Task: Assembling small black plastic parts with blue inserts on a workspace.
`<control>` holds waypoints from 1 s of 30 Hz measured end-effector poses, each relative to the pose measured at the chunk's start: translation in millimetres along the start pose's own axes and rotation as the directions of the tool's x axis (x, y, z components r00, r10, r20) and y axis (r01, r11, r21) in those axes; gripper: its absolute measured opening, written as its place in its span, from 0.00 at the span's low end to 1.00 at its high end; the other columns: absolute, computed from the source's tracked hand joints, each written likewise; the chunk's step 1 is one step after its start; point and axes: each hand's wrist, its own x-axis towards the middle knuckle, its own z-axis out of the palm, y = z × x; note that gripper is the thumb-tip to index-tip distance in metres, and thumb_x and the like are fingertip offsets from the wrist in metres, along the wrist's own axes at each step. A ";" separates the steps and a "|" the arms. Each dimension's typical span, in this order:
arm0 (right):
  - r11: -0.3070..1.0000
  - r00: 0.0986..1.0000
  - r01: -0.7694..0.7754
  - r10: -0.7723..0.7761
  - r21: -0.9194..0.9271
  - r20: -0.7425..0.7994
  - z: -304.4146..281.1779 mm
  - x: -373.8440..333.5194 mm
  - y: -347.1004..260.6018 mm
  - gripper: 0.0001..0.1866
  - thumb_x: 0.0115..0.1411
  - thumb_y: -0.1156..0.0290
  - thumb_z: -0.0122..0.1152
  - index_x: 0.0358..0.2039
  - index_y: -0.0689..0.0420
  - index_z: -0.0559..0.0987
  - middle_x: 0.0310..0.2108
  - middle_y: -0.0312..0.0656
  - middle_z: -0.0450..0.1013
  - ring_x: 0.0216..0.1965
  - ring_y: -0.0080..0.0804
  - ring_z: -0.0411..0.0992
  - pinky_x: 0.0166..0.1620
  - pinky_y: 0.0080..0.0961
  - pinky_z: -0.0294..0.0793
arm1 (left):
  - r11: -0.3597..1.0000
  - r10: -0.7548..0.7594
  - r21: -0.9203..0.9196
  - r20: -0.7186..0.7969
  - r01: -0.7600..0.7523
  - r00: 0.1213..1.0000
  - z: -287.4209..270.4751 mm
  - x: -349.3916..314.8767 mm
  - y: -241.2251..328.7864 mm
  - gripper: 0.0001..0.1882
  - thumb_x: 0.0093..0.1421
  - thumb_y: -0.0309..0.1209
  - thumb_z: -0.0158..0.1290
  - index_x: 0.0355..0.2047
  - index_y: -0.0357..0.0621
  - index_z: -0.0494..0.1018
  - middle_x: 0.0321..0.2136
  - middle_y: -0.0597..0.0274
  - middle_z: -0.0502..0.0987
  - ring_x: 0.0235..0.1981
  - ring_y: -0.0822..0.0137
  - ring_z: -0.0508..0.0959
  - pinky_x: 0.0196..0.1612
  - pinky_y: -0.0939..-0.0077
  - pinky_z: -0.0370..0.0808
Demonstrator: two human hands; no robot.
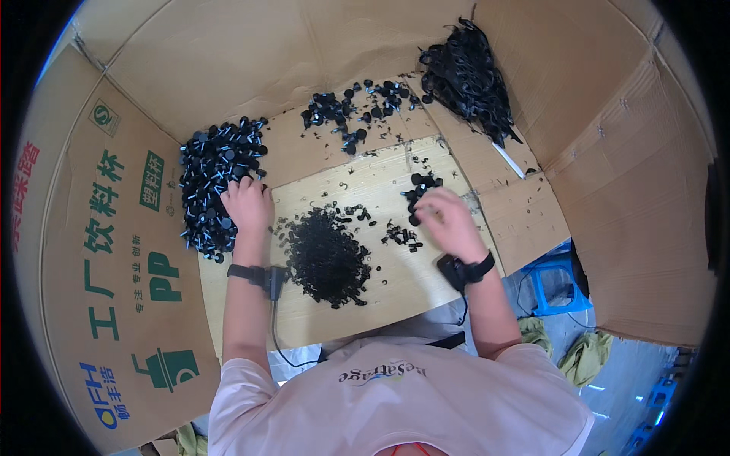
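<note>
At the left, a large heap of bolts with round black heads and shiny metal shanks (pixel 217 163) lies against the cardboard wall. My left hand (pixel 249 205) reaches the heap's right edge, fingers bent down onto the bolts; whatever is between the fingertips is hidden. On the right, my right hand (pixel 450 222) is beside a small cluster of black round-headed pieces (pixel 417 194), its thumb and fingers apart and nothing seen between them. Between my hands, a dense mound of tiny black parts (pixel 323 254) sits on the pale board (pixel 411 292). A few small black pieces (pixel 401 236) lie beside it.
Tall cardboard walls (pixel 251 53) surround the board. More black-headed bolts (pixel 353 110) are scattered at the back. A bundle of black curled strips (pixel 468 76) rests at the far right, near a white stick (pixel 508 161). Wrist bands with cables circle both wrists. A blue stool (pixel 551 285) stands below.
</note>
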 end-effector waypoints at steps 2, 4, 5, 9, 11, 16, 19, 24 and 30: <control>0.997 0.997 -0.066 0.064 -0.040 -0.050 -10.7 5.9 10.3 0.08 0.53 0.75 0.62 0.35 0.59 0.79 0.33 0.44 0.74 0.38 0.43 0.72 0.44 0.33 0.71 | 0.999 -0.034 0.017 0.012 0.034 0.999 1.5 -5.3 -2.5 0.07 0.47 0.36 0.60 0.26 0.49 0.80 0.31 0.68 0.74 0.38 0.63 0.70 0.42 0.64 0.62; 0.970 0.969 -0.241 0.242 0.015 -0.052 -18.8 12.2 12.5 0.12 0.53 0.75 0.60 0.39 0.60 0.79 0.33 0.46 0.74 0.36 0.44 0.73 0.44 0.34 0.72 | 0.999 -0.051 0.014 0.037 0.051 0.998 -4.3 -8.4 0.4 0.08 0.47 0.37 0.60 0.28 0.49 0.80 0.32 0.69 0.75 0.39 0.63 0.70 0.43 0.64 0.62; 0.977 0.978 -0.208 0.208 -0.038 -0.005 -20.2 16.1 11.7 0.13 0.54 0.76 0.59 0.42 0.60 0.79 0.34 0.48 0.74 0.35 0.46 0.73 0.43 0.35 0.72 | 0.996 -0.081 -0.020 0.018 0.081 0.997 -6.5 -10.5 0.1 0.09 0.48 0.37 0.60 0.28 0.49 0.80 0.32 0.69 0.75 0.40 0.63 0.70 0.43 0.64 0.62; 0.979 0.996 -0.013 0.031 -0.202 0.084 -6.8 28.5 20.0 0.10 0.54 0.77 0.58 0.38 0.61 0.79 0.34 0.51 0.75 0.34 0.51 0.73 0.42 0.37 0.73 | 0.972 -0.118 -0.212 -0.081 0.099 0.990 -19.7 -19.1 4.4 0.07 0.50 0.34 0.59 0.26 0.46 0.79 0.34 0.68 0.76 0.39 0.61 0.72 0.44 0.65 0.64; 0.972 0.995 -0.033 0.053 -0.231 0.079 -3.2 33.2 24.7 0.09 0.54 0.77 0.58 0.36 0.61 0.79 0.33 0.50 0.75 0.34 0.51 0.73 0.42 0.37 0.73 | 0.946 -0.123 -0.315 -0.135 0.075 0.983 -26.1 -25.6 8.8 0.05 0.50 0.32 0.59 0.26 0.45 0.78 0.34 0.66 0.77 0.39 0.60 0.72 0.44 0.65 0.64; 0.975 0.976 -0.217 0.218 -0.051 0.015 -6.0 44.9 -0.2 0.07 0.55 0.72 0.62 0.32 0.62 0.79 0.27 0.49 0.76 0.26 0.39 0.76 0.33 0.31 0.74 | 0.520 -0.105 -0.853 -0.114 -0.043 0.988 -47.7 -48.4 34.9 0.06 0.52 0.22 0.59 0.31 0.38 0.77 0.34 0.58 0.76 0.32 0.66 0.74 0.37 0.75 0.70; 0.915 0.982 -0.190 0.171 0.356 0.083 22.8 52.4 -21.9 0.05 0.60 0.74 0.59 0.34 0.62 0.76 0.26 0.44 0.77 0.25 0.26 0.76 0.31 0.22 0.75 | 0.111 -0.060 -0.994 0.018 0.024 0.998 -27.1 -61.9 36.4 0.12 0.53 0.20 0.58 0.39 0.36 0.75 0.35 0.59 0.75 0.30 0.73 0.73 0.34 0.82 0.70; 0.691 0.965 -0.216 0.045 0.690 0.257 102.2 63.8 -59.0 0.03 0.64 0.78 0.53 0.35 0.62 0.69 0.27 0.44 0.77 0.27 0.25 0.76 0.31 0.19 0.75 | -0.179 0.033 -0.975 0.126 0.130 0.992 -12.5 -70.8 37.2 0.24 0.52 0.18 0.59 0.51 0.38 0.71 0.37 0.59 0.76 0.30 0.77 0.73 0.34 0.85 0.70; 0.734 0.924 -0.269 0.015 0.623 0.382 153.7 66.3 -52.7 0.04 0.66 0.77 0.47 0.35 0.60 0.63 0.25 0.41 0.74 0.25 0.24 0.74 0.30 0.19 0.73 | 0.060 0.087 -0.993 0.110 0.105 0.990 -6.0 -66.1 32.6 0.19 0.53 0.20 0.61 0.46 0.37 0.74 0.33 0.61 0.77 0.30 0.75 0.75 0.35 0.81 0.73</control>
